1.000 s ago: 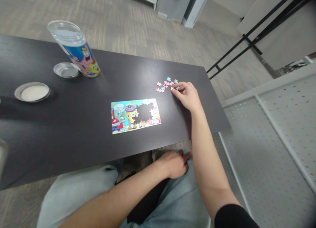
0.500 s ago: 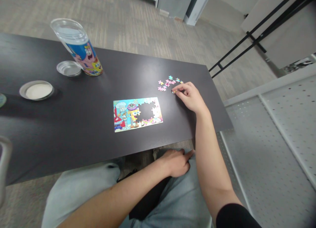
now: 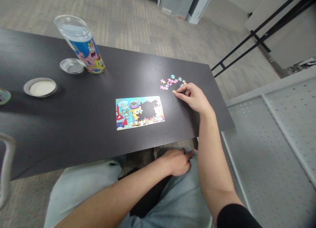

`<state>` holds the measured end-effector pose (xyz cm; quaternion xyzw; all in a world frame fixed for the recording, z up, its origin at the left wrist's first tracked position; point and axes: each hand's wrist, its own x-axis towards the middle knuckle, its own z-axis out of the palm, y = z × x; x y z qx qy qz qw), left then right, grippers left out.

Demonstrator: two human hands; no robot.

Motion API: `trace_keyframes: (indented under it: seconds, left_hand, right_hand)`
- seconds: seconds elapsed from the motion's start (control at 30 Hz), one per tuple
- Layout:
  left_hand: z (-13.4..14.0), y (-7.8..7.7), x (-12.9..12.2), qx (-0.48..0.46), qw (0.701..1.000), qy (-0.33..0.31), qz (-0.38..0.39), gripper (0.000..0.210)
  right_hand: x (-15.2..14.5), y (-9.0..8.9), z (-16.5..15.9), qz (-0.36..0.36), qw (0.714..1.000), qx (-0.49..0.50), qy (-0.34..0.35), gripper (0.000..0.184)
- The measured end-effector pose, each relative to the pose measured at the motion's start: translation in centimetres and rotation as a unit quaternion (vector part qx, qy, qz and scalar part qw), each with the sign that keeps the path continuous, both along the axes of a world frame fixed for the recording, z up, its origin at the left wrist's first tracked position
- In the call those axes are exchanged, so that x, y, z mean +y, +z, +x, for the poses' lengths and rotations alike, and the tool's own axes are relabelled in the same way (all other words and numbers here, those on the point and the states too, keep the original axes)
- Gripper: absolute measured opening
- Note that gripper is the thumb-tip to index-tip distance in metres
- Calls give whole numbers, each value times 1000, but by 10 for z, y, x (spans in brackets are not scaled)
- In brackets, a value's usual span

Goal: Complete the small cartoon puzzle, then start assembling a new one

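Note:
My right hand [image 3: 192, 96] is above the table to the right of the puzzle, thumb and fingertips pinched on a small yellowish puzzle piece [image 3: 174, 92]. Just beyond it lies a loose cluster of several pink, teal and mixed-colour puzzle pieces [image 3: 169, 81]. The cartoon jigsaw puzzle [image 3: 127, 114] lies flat, its left side and edges joined, with a dark gap right of centre showing the tabletop. My left hand [image 3: 178, 162] rests on my thigh below the table edge, holding nothing, with the index finger stretched out and the others curled.
A clear-topped cartoon tube [image 3: 90, 55] stands at the back left of the dark table [image 3: 81, 109]. Beside it are a metal lid [image 3: 72, 66] and a round lid with a white inside [image 3: 40, 87]. A perforated grey panel [image 3: 271, 149] borders the right side.
The view has shifted slightly. My right hand has drawn back a little from the loose pieces, and the pinched yellowish piece shows more clearly. My left hand stays on my thigh.

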<state>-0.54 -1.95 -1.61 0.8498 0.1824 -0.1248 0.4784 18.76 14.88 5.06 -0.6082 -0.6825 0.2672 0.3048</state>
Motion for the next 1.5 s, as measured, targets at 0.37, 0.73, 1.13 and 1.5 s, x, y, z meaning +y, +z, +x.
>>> trace_keyframes:
  seconds: [0.37,0.73,1.13,1.5]
  left_hand:
    - [0,4,-2,4,1000,-7,0,89]
    - [3,-3,-7,-3,1000,14,-2,85]
    - [2,-4,-9,-5,999,36,-13,87]
    - [5,-10,-13,0,998,52,-22,81]
  right_hand:
    - [-5,10,-5,-32,999,-14,6,23]
    - [-18,25,-23,-86,995,8,46,19]
    - [-15,26,-23,-33,994,-42,94,3]
    - [-21,29,-26,-81,991,26,102,16]
